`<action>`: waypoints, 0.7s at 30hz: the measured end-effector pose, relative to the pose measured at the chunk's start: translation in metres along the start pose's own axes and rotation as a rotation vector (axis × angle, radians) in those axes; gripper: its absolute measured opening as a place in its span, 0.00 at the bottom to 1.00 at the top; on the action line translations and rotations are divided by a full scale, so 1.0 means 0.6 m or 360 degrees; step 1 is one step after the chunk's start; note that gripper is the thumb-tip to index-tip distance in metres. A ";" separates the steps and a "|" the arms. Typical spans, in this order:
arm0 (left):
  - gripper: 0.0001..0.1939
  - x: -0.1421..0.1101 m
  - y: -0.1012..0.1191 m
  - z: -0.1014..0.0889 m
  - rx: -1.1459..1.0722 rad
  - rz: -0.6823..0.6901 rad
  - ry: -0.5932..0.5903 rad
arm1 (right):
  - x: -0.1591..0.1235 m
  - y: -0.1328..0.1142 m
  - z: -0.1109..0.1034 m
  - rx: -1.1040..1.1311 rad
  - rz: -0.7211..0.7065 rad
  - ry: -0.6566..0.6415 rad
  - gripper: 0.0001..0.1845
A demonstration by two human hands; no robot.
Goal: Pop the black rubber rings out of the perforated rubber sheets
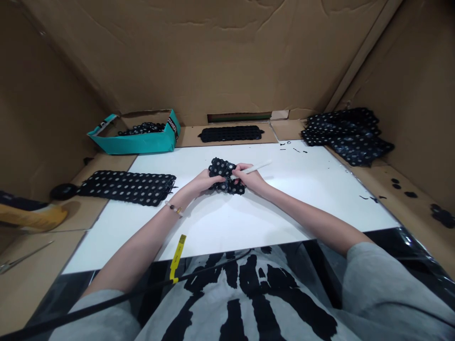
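Observation:
A folded piece of black fabric with white dots (223, 176) is bunched between my hands above the white board (227, 227). My left hand (202, 183) grips its near left side, and a beaded bracelet (174, 208) sits on that wrist. My right hand (250, 178) pinches the fabric's right side. A white pen-like stick (258, 166) also lies in those fingers, pointing to the far right. Parts of the fabric are hidden by my fingers.
A flat stack of dotted fabric (126, 187) lies left of the board, with a teal box (138, 142) behind it. Another dotted stack (231, 133) lies at the back, and a loose pile (350, 137) at the right. Black scraps (401, 185) dot the cardboard surround.

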State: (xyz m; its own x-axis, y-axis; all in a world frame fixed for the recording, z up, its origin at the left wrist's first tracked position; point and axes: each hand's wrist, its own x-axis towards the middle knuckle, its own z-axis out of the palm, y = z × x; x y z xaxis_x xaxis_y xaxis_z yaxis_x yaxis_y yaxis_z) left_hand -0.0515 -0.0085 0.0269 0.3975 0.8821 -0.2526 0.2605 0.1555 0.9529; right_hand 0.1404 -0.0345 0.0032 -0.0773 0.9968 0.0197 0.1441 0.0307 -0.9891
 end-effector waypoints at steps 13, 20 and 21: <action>0.21 0.000 -0.001 -0.009 0.0094 0.0052 -0.0094 | -0.017 -0.001 0.023 -0.0619 -0.0517 0.0155 0.12; 0.22 -0.001 0.005 -0.007 0.0131 0.0067 -0.0030 | 0.001 0.002 0.009 -0.0446 -0.0472 0.0058 0.14; 0.23 0.000 0.005 -0.005 0.0124 0.0048 0.0044 | 0.007 0.002 0.002 -0.0324 -0.0422 0.0030 0.15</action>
State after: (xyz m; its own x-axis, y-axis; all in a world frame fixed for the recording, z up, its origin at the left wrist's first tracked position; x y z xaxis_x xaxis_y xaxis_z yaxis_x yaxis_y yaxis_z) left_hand -0.0537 -0.0067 0.0303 0.3820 0.8980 -0.2183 0.3170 0.0946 0.9437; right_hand 0.1390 -0.0305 0.0018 -0.1203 0.9533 0.2770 0.3160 0.3013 -0.8997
